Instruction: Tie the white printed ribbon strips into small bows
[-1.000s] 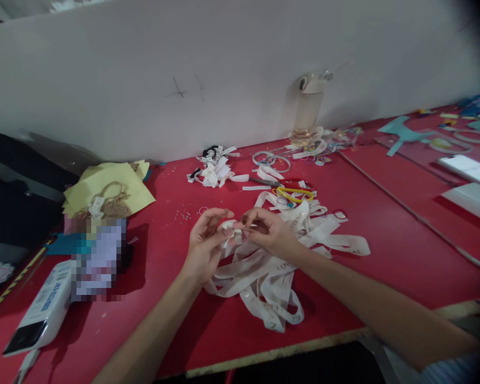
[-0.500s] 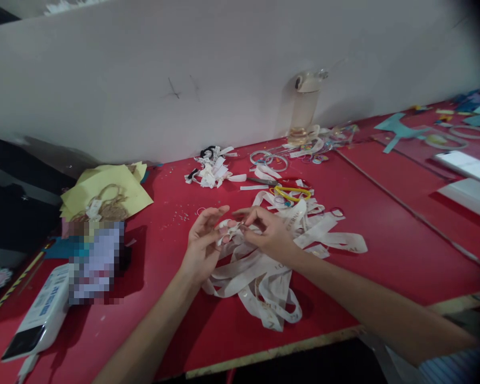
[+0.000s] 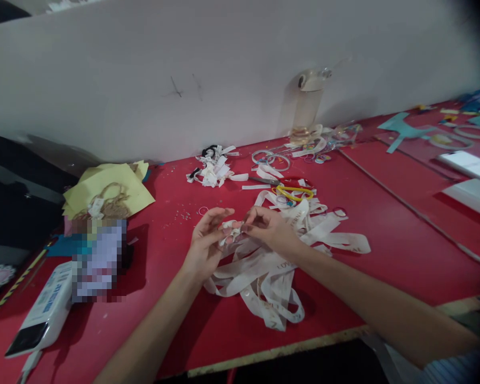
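My left hand (image 3: 205,242) and my right hand (image 3: 269,229) meet above a loose heap of white printed ribbon (image 3: 272,272) on the red table (image 3: 384,229). Both pinch a small folded piece of white ribbon (image 3: 231,233) between their fingertips. The left hand's other fingers are spread. Long ribbon strands trail from under the hands toward the table's front edge and to the right.
Finished small ribbon bows (image 3: 214,169) lie further back. Scissors with yellow and red handles (image 3: 293,191), plastic rings (image 3: 270,159) and a clear bottle (image 3: 307,109) stand near the white wall. Yellow paper (image 3: 108,189), a white power bank (image 3: 42,312) lie left. Teal cutouts (image 3: 402,130) lie right.
The hands stay in the same place; the fingers have shifted slightly on the small ribbon piece, drawing it tighter. The camera view has wobbled a little.
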A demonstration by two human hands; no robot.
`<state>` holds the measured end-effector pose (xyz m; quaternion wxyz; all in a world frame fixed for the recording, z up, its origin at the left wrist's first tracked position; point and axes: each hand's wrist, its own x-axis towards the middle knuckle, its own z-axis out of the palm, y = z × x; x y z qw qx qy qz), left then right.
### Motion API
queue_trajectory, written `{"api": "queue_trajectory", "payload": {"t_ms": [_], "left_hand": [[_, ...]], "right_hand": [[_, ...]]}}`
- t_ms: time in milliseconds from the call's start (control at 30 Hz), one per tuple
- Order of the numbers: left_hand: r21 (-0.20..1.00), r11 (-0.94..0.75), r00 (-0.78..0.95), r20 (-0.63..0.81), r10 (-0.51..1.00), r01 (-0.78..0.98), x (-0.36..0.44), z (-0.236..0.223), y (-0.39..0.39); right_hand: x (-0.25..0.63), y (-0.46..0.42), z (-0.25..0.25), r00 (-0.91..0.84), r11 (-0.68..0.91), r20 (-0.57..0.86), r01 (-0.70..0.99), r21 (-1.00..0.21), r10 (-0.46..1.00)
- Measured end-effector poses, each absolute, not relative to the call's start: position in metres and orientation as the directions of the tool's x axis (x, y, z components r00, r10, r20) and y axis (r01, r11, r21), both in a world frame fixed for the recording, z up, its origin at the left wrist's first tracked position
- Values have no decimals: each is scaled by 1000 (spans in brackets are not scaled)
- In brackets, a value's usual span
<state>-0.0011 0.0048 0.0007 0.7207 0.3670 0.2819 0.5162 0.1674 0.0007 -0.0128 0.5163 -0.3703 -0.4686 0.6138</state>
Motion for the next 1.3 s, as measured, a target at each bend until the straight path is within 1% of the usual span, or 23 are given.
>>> {"api": "queue_trajectory", "payload": {"t_ms": [133,200,300,400,467,600,667,733,800,867,933,1000,1167,1300], "left_hand": [[839,137,295,30,955,-526,1,1,3],[854,115,300,50,953,-507,2,2,2],[865,87,301,76,951,-493,4,4,0],[874,74,302,85,949,-481,4,5,0],[882,77,309,80,948,-464,4,4,0],[919,74,339,67,938,-387,3,2,2],[942,34,337,85,938,-334,4,1,1],[967,-40,319,122,940,-252,4,2,-1],[980,-117,289,160,944,-161,5,4,-3],[983,-152,261,175,949,-106,7,6,-6],[984,-142,246,164,955,-106,8,6,-7],[985,-92,241,126,962,-147,8,6,-6],[946,129,272,-45,961,-298,6,4,1],[926,145,252,-57,966,-348,6,5,3]], "right_hand": [[165,0,-12,-272,-115,5,-423,-899,962],[165,0,-12,-317,-145,5,-448,-882,949],[167,0,-13,-357,-164,2,-433,-887,934],[169,2,-16,-347,-143,0,-385,-912,938],[170,4,-18,-295,-106,-3,-334,-937,955],[173,7,-17,-202,-38,-4,-168,-985,979],[175,9,-17,-176,9,24,-88,-996,984],[176,9,-18,-159,58,61,-27,-998,985],[177,9,-18,-154,92,88,14,-996,984],[176,9,-18,-147,115,109,38,-993,983],[176,8,-16,-134,135,126,58,-989,983],[175,6,-14,-121,150,140,75,-986,983],[173,4,-13,-93,163,152,124,-979,984],[172,3,-16,-63,163,155,150,-975,986]]}}
